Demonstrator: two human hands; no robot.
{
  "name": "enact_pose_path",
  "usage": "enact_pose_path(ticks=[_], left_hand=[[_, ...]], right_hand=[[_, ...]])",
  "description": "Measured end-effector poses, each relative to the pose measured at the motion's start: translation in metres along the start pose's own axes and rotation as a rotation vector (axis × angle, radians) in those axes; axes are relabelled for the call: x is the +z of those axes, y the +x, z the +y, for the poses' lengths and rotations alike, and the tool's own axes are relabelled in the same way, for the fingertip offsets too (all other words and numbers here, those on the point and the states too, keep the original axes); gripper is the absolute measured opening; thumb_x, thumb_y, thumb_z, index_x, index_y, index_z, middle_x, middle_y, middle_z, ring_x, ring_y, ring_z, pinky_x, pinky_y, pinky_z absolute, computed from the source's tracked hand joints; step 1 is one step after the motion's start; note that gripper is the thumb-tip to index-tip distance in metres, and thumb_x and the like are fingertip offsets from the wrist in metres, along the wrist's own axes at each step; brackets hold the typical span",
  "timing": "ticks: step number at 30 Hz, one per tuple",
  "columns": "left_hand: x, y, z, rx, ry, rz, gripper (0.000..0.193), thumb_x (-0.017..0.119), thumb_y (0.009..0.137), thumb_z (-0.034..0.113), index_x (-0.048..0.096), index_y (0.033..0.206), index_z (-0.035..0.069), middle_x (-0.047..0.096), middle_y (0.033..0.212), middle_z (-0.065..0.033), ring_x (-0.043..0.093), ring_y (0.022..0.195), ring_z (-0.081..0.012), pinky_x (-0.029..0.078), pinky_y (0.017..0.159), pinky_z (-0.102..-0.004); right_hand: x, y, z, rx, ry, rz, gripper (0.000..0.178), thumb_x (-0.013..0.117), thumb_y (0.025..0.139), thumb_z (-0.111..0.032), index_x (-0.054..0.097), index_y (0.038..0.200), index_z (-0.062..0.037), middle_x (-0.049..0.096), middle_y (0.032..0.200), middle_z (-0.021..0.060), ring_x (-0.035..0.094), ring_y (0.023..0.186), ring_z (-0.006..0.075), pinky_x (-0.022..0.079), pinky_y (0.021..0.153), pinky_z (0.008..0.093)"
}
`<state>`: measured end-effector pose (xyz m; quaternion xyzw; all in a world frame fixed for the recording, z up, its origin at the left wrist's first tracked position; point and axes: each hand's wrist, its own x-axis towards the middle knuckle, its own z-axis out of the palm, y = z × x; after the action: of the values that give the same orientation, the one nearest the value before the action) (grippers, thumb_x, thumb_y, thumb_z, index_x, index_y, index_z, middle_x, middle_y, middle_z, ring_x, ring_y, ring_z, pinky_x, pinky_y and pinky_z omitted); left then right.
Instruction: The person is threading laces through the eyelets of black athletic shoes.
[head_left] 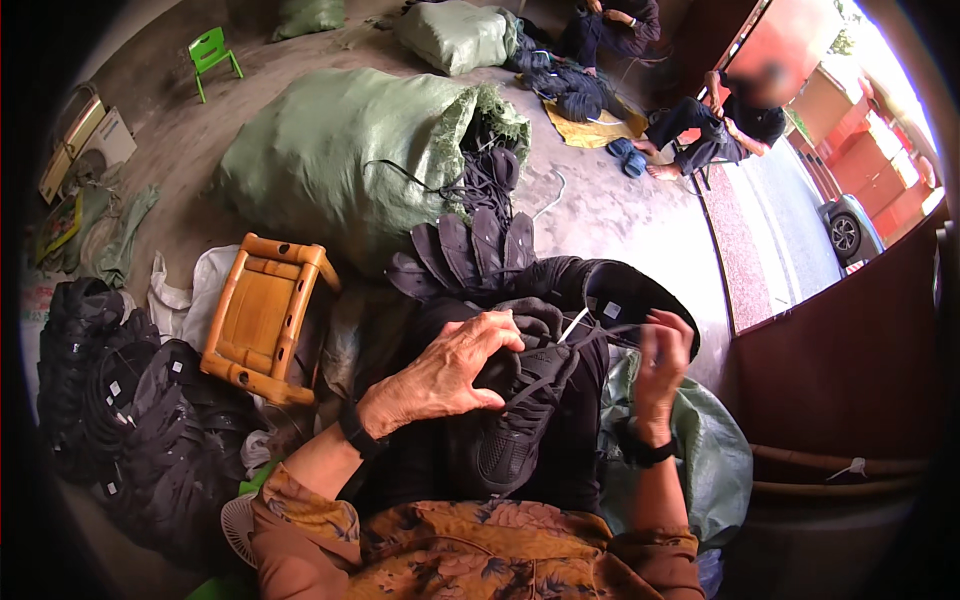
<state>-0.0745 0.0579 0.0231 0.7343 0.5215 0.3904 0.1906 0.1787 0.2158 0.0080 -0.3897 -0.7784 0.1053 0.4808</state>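
Observation:
A black shoe upper (512, 445) lies on my lap with its toe toward me. My left hand (435, 370) grips it from the left, fingers at the collar and thumb beside the lacing. From the upper eyelets a black shoelace (606, 336) stretches right to my right hand (658, 372), whose bent fingers are closed on it, slightly blurred. A white strip (574, 325) shows at the shoe's opening. Just beyond my hands lie a row of black shoe uppers (470, 250) and a curved stack of black pieces (650, 290).
On the left are a bamboo stool (262, 312) and a heap of black shoe uppers (150, 410). A large green sack (330, 150) spills black laces ahead. Green plastic sheeting (705, 440) hangs by my right arm. Two people (755, 120) sit farther off, near the doorway.

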Motion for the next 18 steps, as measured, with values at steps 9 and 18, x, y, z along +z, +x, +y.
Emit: enact_pose_path(ticks=[9,18], left_hand=[[0.022,0.000,-0.042,-0.482,-0.612,0.192,0.067,0.053,0.095,0.049,0.044,0.139,0.000,0.050,0.138,-0.0132,0.046,0.129,-0.0217,0.033,0.109,-0.0338],[0.033,0.004,-0.031,-0.566,-0.995,0.278,0.095,0.050,0.089,0.062,0.017,0.148,-0.005,0.030,0.150,-0.0225,0.027,0.141,-0.0248,0.020,0.117,-0.0370]], right_hand=[[-0.034,-0.083,-0.064,-0.192,0.105,-0.459,0.063,0.082,0.063,-0.013,0.056,0.120,-0.0074,0.051,0.133,0.0178,0.049,0.123,0.0371,0.040,0.101,0.0483],[-0.022,-0.096,-0.109,-0.415,0.068,-0.624,0.062,0.073,0.066,-0.014,0.058,0.125,-0.0064,0.048,0.140,0.0189,0.042,0.132,0.0408,0.034,0.105,0.0574]])
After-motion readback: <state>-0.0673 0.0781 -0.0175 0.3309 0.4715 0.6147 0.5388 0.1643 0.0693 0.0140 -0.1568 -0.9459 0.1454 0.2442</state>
